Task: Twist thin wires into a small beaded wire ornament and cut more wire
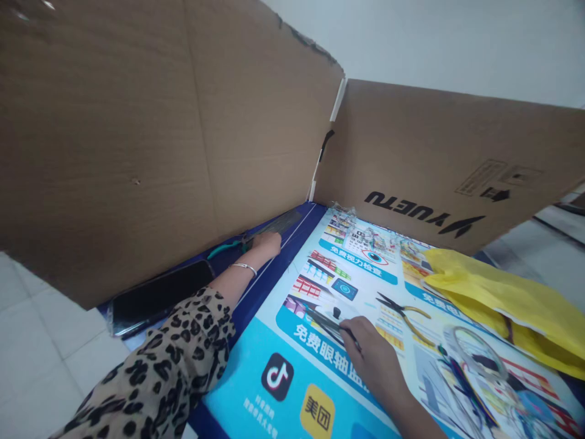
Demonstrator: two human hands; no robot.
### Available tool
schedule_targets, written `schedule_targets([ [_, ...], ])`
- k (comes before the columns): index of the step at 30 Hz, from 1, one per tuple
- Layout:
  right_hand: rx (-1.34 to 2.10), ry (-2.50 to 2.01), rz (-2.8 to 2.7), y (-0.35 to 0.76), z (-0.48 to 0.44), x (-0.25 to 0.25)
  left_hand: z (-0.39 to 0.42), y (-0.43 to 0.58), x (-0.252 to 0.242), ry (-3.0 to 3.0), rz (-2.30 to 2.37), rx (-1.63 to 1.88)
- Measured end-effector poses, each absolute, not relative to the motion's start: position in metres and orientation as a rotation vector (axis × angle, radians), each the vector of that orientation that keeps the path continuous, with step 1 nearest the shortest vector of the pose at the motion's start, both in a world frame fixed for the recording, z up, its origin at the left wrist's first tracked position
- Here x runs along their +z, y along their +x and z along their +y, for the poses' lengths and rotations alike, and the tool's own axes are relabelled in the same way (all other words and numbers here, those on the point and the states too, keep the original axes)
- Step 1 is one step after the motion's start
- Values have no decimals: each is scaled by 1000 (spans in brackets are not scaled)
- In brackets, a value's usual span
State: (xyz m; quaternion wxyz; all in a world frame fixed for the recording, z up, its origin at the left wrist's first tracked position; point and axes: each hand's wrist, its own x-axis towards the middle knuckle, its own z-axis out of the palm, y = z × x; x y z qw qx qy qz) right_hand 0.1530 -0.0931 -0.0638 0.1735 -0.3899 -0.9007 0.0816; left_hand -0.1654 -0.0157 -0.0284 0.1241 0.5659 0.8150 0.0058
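My left hand (265, 245) reaches to the strip of table beside the left cardboard wall, its fingers hidden behind its back. Next to it lie a tool with teal handles (223, 249) and a flat grey piece (287, 222). My right hand (372, 350) is closed on slim metal tweezers (323, 321), whose tips point left over the printed sheet. Beyond that hand lie pliers with yellow handles (406, 314), their dark jaws toward the upper left.
Cardboard walls (256, 110) stand at the left and back. A black phone (159, 297) lies at the left edge. On the right are a yellow bag (503, 305) and a heap of wires and cords (479, 378). Clear plastic bits (377, 239) line the printed sheet's (256, 360) far side.
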Motion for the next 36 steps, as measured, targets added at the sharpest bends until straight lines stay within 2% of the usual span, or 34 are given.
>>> schedule_targets([
  [6,263,-1103,-2552,155,-93,-66,-14,-166,-30,1628,2432,131],
  [20,261,-1145,-2543,151,-95,-62,-4,-168,-31,1752,2367,811],
  [36,310,-1146,-2556,154,-91,-66,-18,-155,-46,1634,2517,396],
])
